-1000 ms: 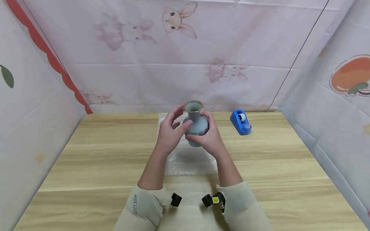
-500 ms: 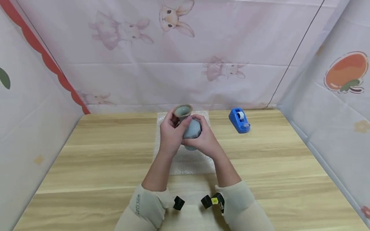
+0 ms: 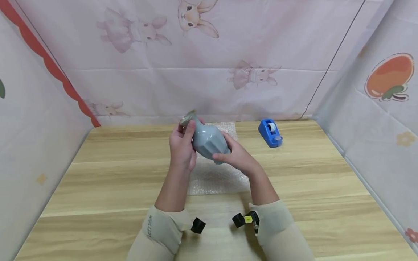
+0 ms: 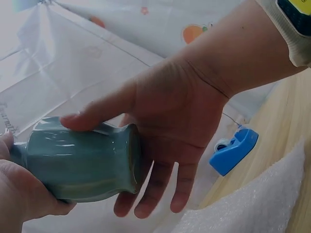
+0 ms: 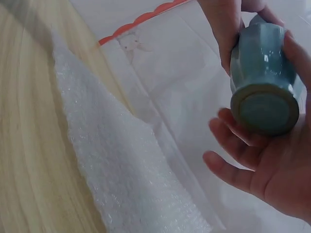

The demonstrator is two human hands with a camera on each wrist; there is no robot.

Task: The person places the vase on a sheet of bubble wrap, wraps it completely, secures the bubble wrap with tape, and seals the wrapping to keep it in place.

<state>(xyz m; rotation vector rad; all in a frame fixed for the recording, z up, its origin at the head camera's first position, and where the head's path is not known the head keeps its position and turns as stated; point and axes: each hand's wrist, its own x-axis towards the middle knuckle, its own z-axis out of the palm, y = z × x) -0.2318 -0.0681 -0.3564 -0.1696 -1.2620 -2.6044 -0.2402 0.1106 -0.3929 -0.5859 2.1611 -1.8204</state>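
Observation:
In the head view a glazed blue-green vase (image 3: 209, 140) is held up over a sheet of bubble wrap (image 3: 212, 184), tilted with its flared mouth toward the upper left. My left hand (image 3: 181, 146) grips the neck, thumb on the near side. The right hand (image 3: 240, 158) holds the lower body near the foot between thumb and forefinger. In the left wrist view the right hand's (image 4: 177, 107) other fingers spread past the vase (image 4: 80, 158). The right wrist view shows the round underside of the vase (image 5: 265, 109), with the left hand (image 5: 223, 22) beyond it.
A blue tape dispenser (image 3: 270, 133) with a roll in it stands at the back right of the wooden table (image 3: 313, 181). Printed cloth walls (image 3: 176, 87) close off the back and both sides. Black wrist cameras (image 3: 198, 225) stick out from the sleeves.
The vase has gone from nearly upright to tilted, its mouth swinging left. My left hand has moved from beside the neck to gripping it; the right has shifted down toward the foot.

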